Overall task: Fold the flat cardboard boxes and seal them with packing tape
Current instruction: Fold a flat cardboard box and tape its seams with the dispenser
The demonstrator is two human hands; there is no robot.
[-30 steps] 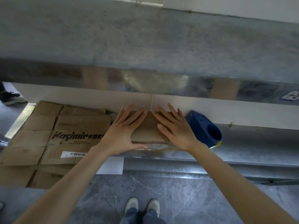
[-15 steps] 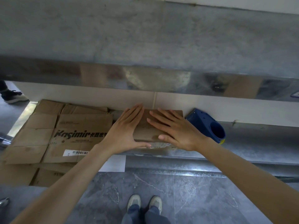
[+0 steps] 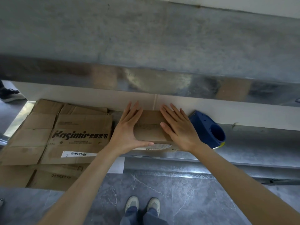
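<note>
At left of the frame, the top flattened box (image 3: 81, 135) reads "Kasimir" in dark letters, followed by Chinese characters. Its white barcode label (image 3: 78, 154) shows "44". Printing on the small box (image 3: 151, 129) is illegible.

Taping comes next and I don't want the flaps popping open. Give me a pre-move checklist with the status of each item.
1. Left hand flat on the small cardboard box: ok.
2. Right hand flat on the box top: ok.
3. Top flaps down and level: ok where visible between the hands.
4. Blue tape dispenser nearby, right of the box: ok.
5. Tape loaded in the dispenser: cannot tell.
6. Flattened cardboard stack apart from the box, on its left: ok.
</note>
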